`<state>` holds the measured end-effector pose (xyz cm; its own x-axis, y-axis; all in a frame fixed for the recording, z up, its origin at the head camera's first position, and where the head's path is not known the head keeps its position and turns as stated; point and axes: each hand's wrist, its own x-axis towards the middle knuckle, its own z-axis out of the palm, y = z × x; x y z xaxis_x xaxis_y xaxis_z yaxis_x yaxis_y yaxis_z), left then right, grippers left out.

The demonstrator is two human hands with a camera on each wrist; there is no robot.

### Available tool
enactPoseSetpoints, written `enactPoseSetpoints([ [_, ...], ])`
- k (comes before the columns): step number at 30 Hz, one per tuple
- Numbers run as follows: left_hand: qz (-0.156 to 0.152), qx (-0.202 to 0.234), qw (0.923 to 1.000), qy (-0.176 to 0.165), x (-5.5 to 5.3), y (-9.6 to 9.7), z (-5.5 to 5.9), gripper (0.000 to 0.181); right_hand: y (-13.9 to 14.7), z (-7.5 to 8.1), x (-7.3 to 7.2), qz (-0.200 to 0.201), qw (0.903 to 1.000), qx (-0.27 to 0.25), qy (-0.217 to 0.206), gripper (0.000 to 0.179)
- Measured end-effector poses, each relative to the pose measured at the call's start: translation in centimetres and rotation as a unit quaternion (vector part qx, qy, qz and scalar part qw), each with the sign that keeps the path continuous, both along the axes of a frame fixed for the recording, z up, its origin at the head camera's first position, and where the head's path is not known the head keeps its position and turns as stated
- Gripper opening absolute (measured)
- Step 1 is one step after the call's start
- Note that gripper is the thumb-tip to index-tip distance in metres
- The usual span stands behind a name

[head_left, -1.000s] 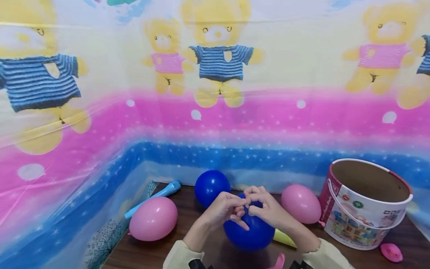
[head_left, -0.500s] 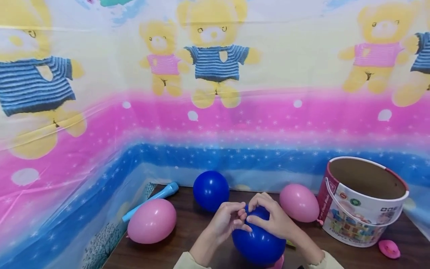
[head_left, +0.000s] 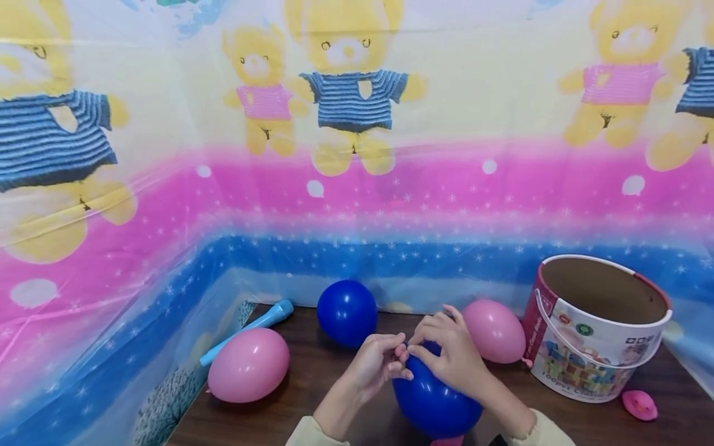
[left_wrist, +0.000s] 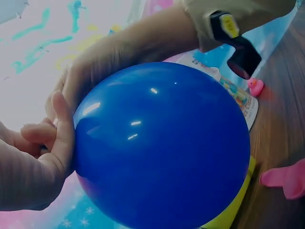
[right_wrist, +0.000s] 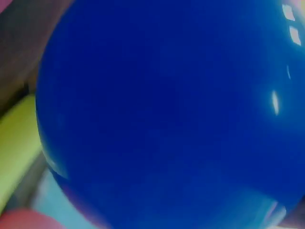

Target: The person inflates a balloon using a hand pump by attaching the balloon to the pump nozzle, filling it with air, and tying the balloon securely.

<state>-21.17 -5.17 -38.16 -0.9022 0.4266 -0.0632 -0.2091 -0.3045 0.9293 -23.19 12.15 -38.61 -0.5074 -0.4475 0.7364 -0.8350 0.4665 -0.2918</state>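
A round, inflated blue balloon (head_left: 437, 402) hangs below both hands at the near side of the table. My left hand (head_left: 376, 365) pinches at its neck with curled fingers. On the other side, my right hand (head_left: 452, 353) grips the same spot with thumb and fingertips, the two hands almost touching. The neck itself is hidden behind the fingers. In the left wrist view the balloon (left_wrist: 167, 143) covers the middle, with the left hand (left_wrist: 38, 167) at its edge. The balloon (right_wrist: 167, 114) fills most of the right wrist view, where no fingers show.
Behind lie another blue balloon (head_left: 347, 313) and a pink balloon (head_left: 493, 331). A second pink balloon (head_left: 249, 365) and a light-blue tube (head_left: 251, 331) lie left. A bucket (head_left: 591, 365) and pink duck (head_left: 639, 404) stand right. A yellow object (left_wrist: 231, 207) lies beneath.
Both hands and the held blue balloon have shifted slightly down, the balloon also to the right. It now covers the yellow object in the head view. The fingers stay at the neck.
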Motion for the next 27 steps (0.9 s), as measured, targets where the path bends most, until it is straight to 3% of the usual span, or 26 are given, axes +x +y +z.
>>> enactPoseSetpoints([
  [3,0.003,-0.005,1.0,0.006,-0.6,0.7,0.5,0.037,-0.2,0.2,0.6,-0.064,0.9912,-0.005,0.116,0.012],
  [5,-0.005,-0.011,0.9997,0.019,-1.5,1.4,1.3,0.036,0.1,0.7,0.5,-0.08,0.9856,-0.012,0.149,0.01],
  [8,-0.01,-0.019,0.9991,0.038,-3.1,2.1,2.8,0.036,0.7,1.7,-0.2,-0.066,0.9862,-0.058,0.14,0.019],
  [11,0.014,-0.023,0.9989,0.04,-4.2,1.9,4.0,0.036,0.8,2.6,-0.4,-0.037,0.9852,-0.128,0.107,0.015],
  [13,0.031,-0.025,0.9985,0.037,-4.5,1.7,4.4,0.037,0.6,2.9,-0.4,-0.031,0.9793,-0.183,0.081,0.01],
  [16,0.042,-0.047,0.9964,0.057,-4.1,1.9,4.6,0.036,0.3,2.6,-0.7,-0.044,0.9757,-0.208,0.052,0.019],
  [19,0.062,-0.071,0.9918,0.086,-3.1,2.2,4.2,0.037,-0.1,2.0,-1.3,-0.074,0.9856,-0.147,0.036,0.017],
  [23,0.099,-0.069,0.9877,0.099,-1.8,2.4,3.4,0.037,-0.4,0.8,-1.1,-0.107,0.9908,-0.065,0.052,0.007],
  [27,0.107,-0.057,0.9867,0.109,-1.5,2.7,2.9,0.037,-0.8,-0.1,-0.5,-0.121,0.9864,-0.084,0.073,0.015],
])
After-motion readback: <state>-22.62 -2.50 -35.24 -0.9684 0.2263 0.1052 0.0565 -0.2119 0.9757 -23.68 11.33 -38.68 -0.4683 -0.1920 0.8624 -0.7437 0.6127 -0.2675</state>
